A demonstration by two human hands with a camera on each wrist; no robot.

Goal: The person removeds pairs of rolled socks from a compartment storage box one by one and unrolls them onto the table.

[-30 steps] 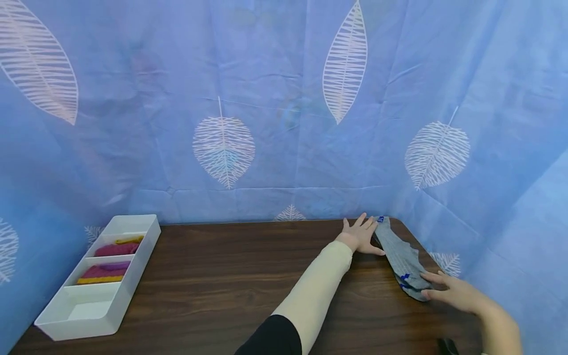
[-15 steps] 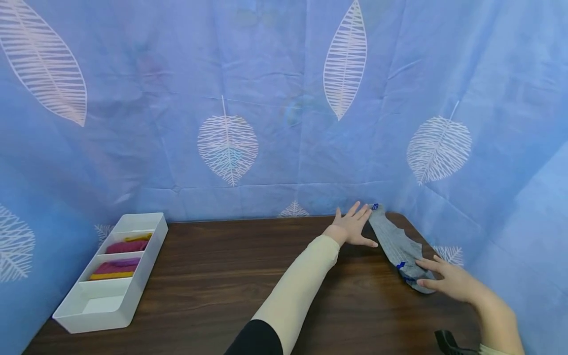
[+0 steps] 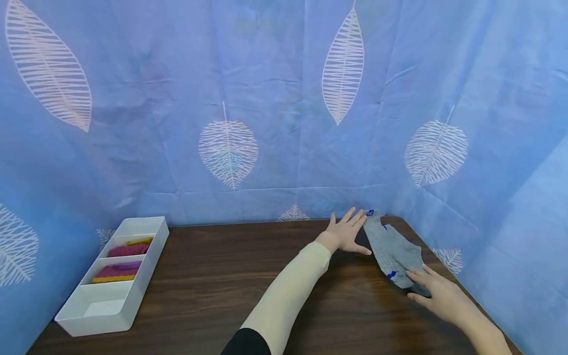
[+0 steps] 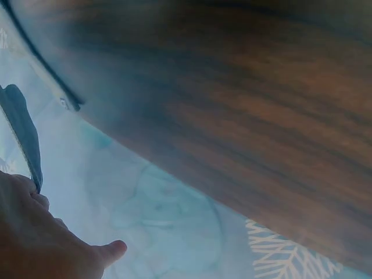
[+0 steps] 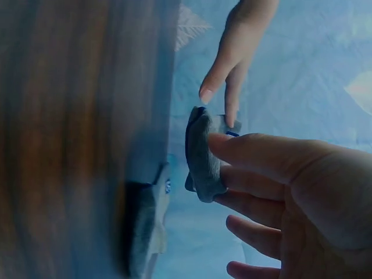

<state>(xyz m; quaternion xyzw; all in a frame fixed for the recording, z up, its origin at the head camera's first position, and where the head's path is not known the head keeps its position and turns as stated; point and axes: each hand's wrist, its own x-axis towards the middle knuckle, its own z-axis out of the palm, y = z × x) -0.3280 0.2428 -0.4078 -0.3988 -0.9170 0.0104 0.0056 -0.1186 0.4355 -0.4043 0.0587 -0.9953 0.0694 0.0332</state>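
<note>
A grey ribbed sock point(image 3: 379, 244) with blue marks stretches between my two hands at the right of the table. In the right wrist view this sock point(image 5: 203, 154) is raised off the tabletop. A second grey sock point(image 5: 152, 224) lies under it. My left hand point(image 3: 345, 233) is at the far end, thumb and forefinger tips spread at the sock's edge, other fingers extended. At the near end, my right hand point(image 3: 437, 291) holds the sock between thumb and fingers, its lower fingers loose. The left wrist view shows only part of my left hand point(image 4: 46, 232) beside the sock.
A white divided box point(image 3: 95, 308) stands on the left of the brown wooden table point(image 3: 230, 286). Folded maroon, purple and mustard cloth point(image 3: 116, 272) fills its middle compartments. A blue curtain point(image 3: 284, 158) with white leaf prints hangs behind the table and along its sides.
My hands and the sock have shifted somewhat to the left. The right fingers lie further over the near end, and another blue mark shows near the far end. The box contents look the same.
</note>
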